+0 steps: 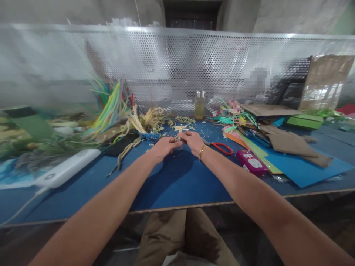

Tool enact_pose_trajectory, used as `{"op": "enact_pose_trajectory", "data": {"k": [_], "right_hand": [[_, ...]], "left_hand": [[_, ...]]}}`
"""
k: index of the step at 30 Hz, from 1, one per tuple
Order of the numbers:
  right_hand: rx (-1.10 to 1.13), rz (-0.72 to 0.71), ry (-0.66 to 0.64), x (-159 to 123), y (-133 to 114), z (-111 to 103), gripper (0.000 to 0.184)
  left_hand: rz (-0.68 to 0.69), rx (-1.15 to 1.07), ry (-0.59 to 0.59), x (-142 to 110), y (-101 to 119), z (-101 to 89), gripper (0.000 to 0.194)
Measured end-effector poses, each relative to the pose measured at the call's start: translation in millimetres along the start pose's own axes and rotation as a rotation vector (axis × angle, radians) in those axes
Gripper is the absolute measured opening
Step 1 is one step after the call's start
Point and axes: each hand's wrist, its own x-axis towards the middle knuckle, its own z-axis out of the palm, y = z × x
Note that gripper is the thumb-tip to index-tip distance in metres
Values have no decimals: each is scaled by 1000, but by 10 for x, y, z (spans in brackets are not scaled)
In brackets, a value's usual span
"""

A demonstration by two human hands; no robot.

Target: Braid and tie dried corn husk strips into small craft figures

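Note:
Above the middle of the blue table, my left hand (167,146) and my right hand (192,141) meet, fingers pinched close together. A small piece made of pale, straw-like strips (181,128) shows just past the fingertips; both hands appear to grip its near end, which the fingers mostly hide. A gold bracelet (203,151) circles my right wrist. Just right of that wrist lie scissors with red handles (222,147), their blades partly hidden behind the hand. Left of my hands is a heap of pale dried strips (144,120).
A white power strip-like device with a cable (70,166) lies at left, near green and yellow strips (111,103). At right are a purple box (252,162), blue card sheets (307,168) and brown cardboard (294,144). A glass bottle (199,107) stands before a perforated metal panel (155,62).

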Motion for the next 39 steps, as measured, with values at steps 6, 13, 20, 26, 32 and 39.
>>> {"op": "enact_pose_trajectory", "data": {"k": [6, 13, 20, 26, 32, 39], "right_hand": [[143, 15, 94, 123, -134, -268, 36], [-38, 38, -37, 24, -154, -246, 34], [-79, 51, -167, -67, -128, -142, 24], [-57, 34, -214, -74, -105, -114, 28], [-97, 20, -238, -46, -74, -136, 33], [-124, 22, -302, -85, -138, -130, 27]], "left_hand": [[35, 166, -222, -117, 94, 25, 22], [23, 84, 164, -36, 88, -106, 35], [104, 87, 114, 0, 15, -75, 28], [81, 74, 154, 1, 11, -76, 28], [29, 29, 145, 6, 1, -76, 26], [-79, -118, 140, 14, -17, -58, 27]]}}
